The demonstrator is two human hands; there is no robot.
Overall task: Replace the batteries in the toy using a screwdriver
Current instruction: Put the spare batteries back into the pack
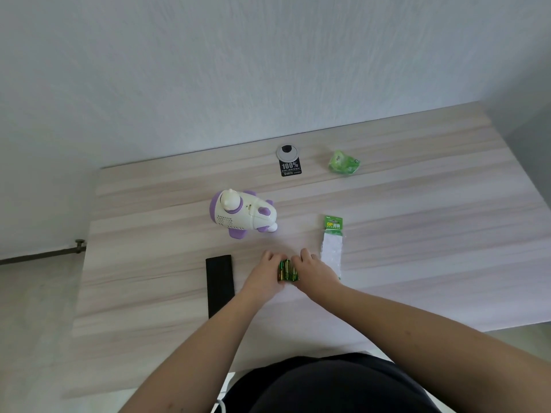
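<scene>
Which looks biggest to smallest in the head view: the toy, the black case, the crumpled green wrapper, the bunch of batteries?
1. toy
2. black case, close to the toy in area and nearer the camera, so that order is unsure
3. crumpled green wrapper
4. batteries, partly hidden by the left hand and right hand
</scene>
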